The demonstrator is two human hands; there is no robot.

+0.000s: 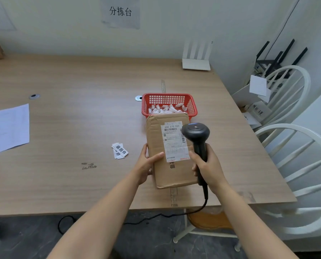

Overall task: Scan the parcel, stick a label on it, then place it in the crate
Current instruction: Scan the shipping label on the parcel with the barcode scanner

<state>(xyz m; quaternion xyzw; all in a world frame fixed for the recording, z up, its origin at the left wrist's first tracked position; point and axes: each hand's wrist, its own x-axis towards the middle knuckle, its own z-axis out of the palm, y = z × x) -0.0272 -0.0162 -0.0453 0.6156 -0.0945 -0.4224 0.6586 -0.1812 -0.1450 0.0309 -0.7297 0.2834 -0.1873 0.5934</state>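
A brown cardboard parcel (172,171) with a white shipping label (174,141) is held over the wooden table (81,109). My left hand (146,165) grips its left edge, thumb on top. My right hand (208,169) is closed around the handle of a black barcode scanner (196,131), whose head hovers over the label's right side. Just beyond the parcel stands a red plastic crate (191,103) holding several curled white paper scraps. A small stack of printed labels (119,150) lies on the table left of the parcel.
A white sheet of paper (6,128) lies at the table's left. A white router (197,57) stands at the back right corner. Two white chairs (295,146) stand right of the table. The scanner cable (156,217) hangs off the front edge.
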